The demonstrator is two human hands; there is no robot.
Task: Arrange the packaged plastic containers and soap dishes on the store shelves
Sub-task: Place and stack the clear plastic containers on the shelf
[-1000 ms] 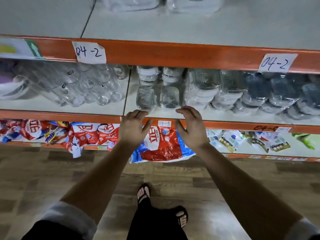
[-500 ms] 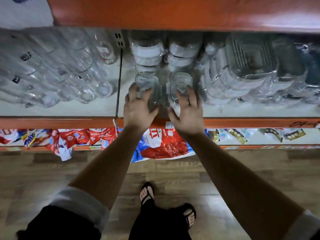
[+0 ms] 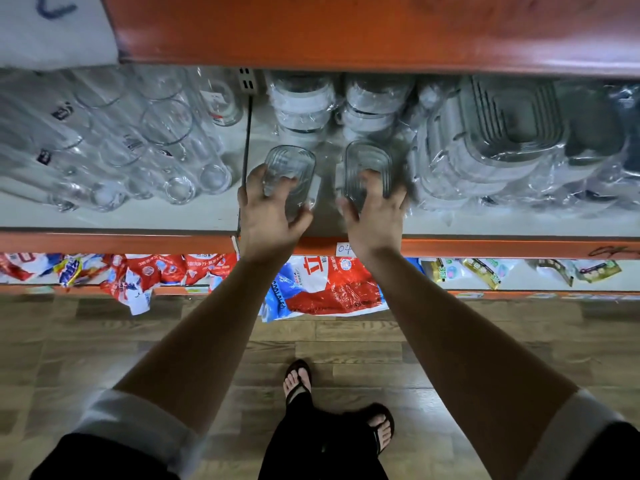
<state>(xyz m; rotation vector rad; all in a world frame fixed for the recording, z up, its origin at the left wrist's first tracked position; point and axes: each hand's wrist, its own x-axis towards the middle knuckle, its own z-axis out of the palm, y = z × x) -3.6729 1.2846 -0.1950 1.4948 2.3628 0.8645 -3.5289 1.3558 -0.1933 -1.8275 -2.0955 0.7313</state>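
While both arms reach onto shelf (image 3: 114,216), left hand (image 3: 268,216) grips left clear dish (image 3: 290,168); right hand (image 3: 375,216) grips right clear dish (image 3: 367,161), side by side.

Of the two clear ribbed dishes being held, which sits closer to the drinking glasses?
The dish in the left hand: the glasses lie beside it, while the other dish borders wrapped containers.

left hand (image 3: 268,216): moves from shelf edge (image 3: 104,242) to grip left soap dish (image 3: 294,161) | right hand (image 3: 375,220): likewise grips right soap dish (image 3: 369,157)
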